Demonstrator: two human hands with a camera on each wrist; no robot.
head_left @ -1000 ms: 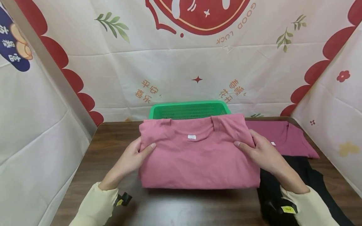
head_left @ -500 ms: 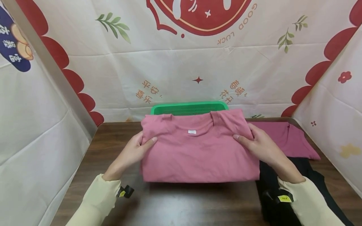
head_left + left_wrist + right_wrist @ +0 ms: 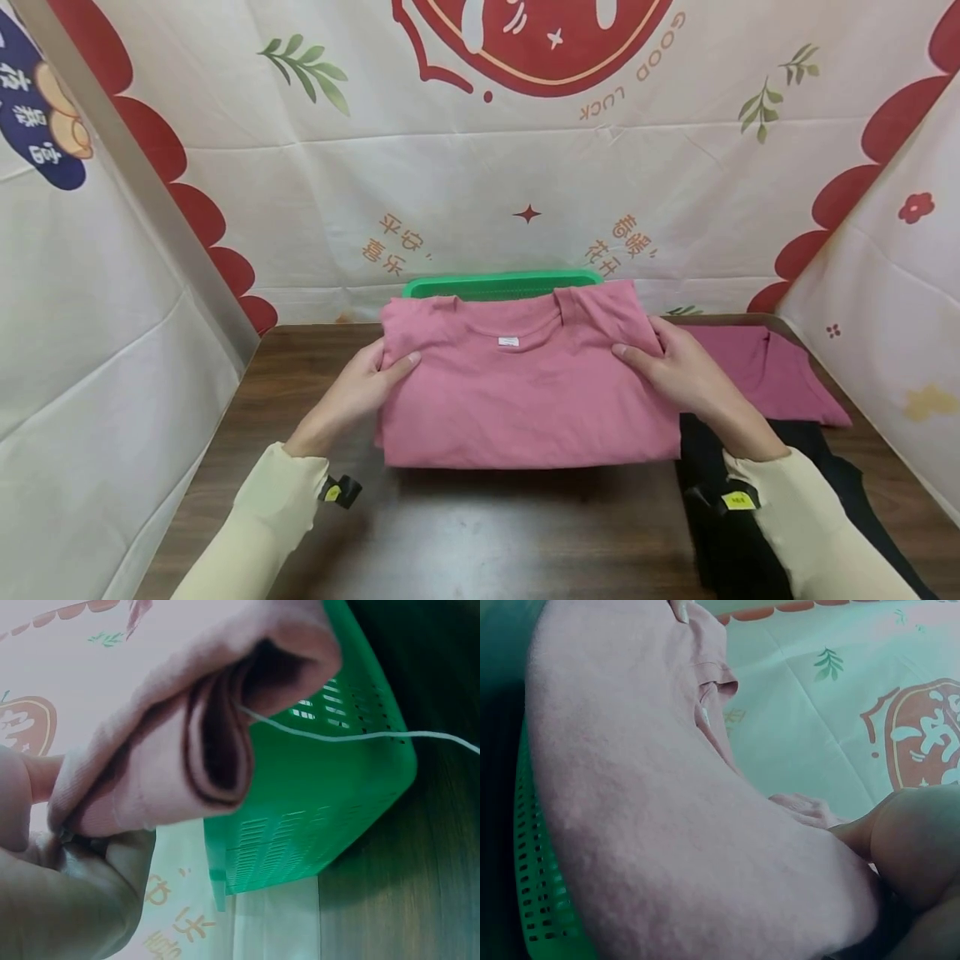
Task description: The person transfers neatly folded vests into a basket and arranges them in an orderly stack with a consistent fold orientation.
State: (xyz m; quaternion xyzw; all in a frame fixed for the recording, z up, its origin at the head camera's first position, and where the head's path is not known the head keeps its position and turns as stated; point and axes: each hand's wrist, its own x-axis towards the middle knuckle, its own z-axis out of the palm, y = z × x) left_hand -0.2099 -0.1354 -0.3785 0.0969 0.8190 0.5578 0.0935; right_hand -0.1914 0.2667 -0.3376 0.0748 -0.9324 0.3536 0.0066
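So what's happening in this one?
A person holds a folded pink cotton t-shirt by its two sides, left hand and right hand each gripping an edge. Its collar end overlaps the green plastic mesh basket at the back of the dark wooden table. Another pink garment and black clothing lie to the right.

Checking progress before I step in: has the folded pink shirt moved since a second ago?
Yes. The folded pink shirt, held by both hands, has moved away from the person toward the green basket, covering more of its mesh wall.
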